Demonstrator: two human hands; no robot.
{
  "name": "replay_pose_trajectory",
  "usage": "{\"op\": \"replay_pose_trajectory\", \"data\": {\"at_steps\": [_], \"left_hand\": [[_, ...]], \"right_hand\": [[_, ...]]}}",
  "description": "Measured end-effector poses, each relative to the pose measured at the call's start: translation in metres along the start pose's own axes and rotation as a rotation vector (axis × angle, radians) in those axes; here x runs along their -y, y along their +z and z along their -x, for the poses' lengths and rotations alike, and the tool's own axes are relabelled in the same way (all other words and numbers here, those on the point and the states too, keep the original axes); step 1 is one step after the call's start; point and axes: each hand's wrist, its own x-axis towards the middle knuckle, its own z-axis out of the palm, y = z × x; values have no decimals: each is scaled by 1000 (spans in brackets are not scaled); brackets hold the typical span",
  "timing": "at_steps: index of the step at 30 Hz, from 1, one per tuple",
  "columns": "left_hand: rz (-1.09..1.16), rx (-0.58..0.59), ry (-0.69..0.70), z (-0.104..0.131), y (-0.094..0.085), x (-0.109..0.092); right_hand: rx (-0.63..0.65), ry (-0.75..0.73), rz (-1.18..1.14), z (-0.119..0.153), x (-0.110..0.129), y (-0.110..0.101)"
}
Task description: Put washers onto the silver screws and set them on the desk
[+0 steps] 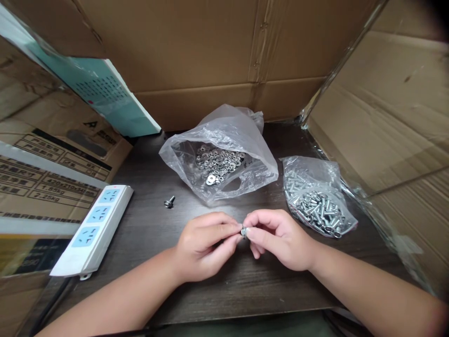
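Observation:
My left hand [212,243] and my right hand [277,238] meet over the front middle of the table. Thumb and forefinger of each are closed in a pinch on one small shiny bolt [244,231]. Fingertips cover most of it, so whether a washer sits on it I cannot tell. Beyond my hands, a clear plastic bag [242,187] lies with its mouth towards me, and loose metal washers [222,164] of differing sizes are heaped inside. To the right, a smaller clear bag [308,166] holds many bolts [321,210]. A single bolt with a washer on it [169,202] lies on the left.
A white power strip [101,229] with blue socket faces rests at the left, its black cable running towards me. Cardboard walls [196,56] enclose the dark wooden table [210,299] at the back and both sides. A pale green printed sheet [105,93] leans in the back left corner.

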Motion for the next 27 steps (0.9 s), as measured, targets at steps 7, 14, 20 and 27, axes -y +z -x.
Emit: {"op": "replay_pose_trajectory", "data": {"at_steps": [7, 14, 20, 27], "left_hand": [[-143, 39, 133, 0, -4, 1], [-149, -23, 54, 3, -2, 4], [-153, 80, 21, 4, 0, 9], [-482, 273, -60, 4, -24, 10]], "right_hand": [[77, 141, -372, -3, -13, 3], [-53, 99, -104, -3, -5, 5], [-91, 94, 72, -5, -4, 8], [-192, 52, 205, -14, -12, -3]]}}
